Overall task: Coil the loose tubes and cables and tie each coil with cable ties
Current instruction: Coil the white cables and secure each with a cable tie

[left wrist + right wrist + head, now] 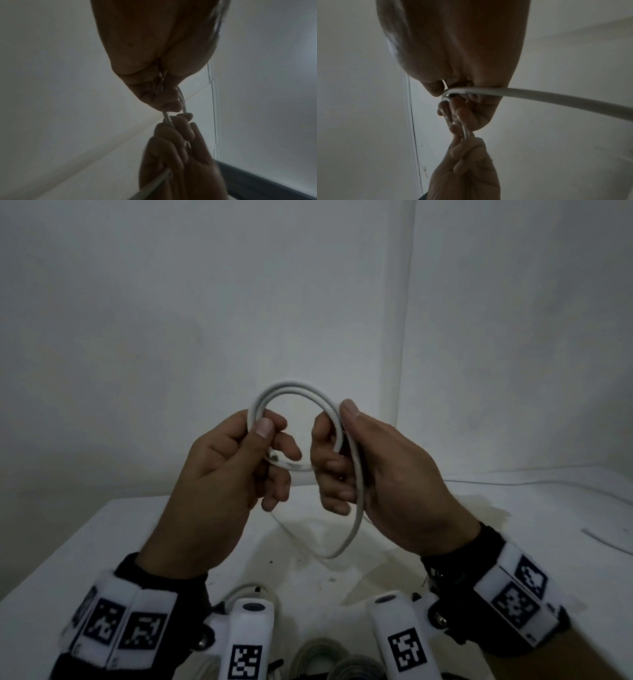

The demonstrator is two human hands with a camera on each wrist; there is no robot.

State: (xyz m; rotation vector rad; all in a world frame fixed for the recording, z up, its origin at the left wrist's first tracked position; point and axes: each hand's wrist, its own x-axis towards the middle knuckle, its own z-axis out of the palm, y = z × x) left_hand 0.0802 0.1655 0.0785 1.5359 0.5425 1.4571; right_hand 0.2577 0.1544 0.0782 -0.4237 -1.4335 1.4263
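Above white table [102, 542], upright cable coil [294, 392]

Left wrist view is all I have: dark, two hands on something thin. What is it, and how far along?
Observer: A white cable, wound into about two loops and held up above the table.
Operator: Both hands gripping it?
Observer: Yes. The left hand pinches the loop's left side, and the right hand grips its right side.
Operator: Any slack left to wind?
Observer: Yes, a free length drops from the right hand toward the table; in the right wrist view it runs off frame.
Operator: Other coils done?
Observer: Some grey coils lie at the near edge; whether they are tied, I cannot tell.
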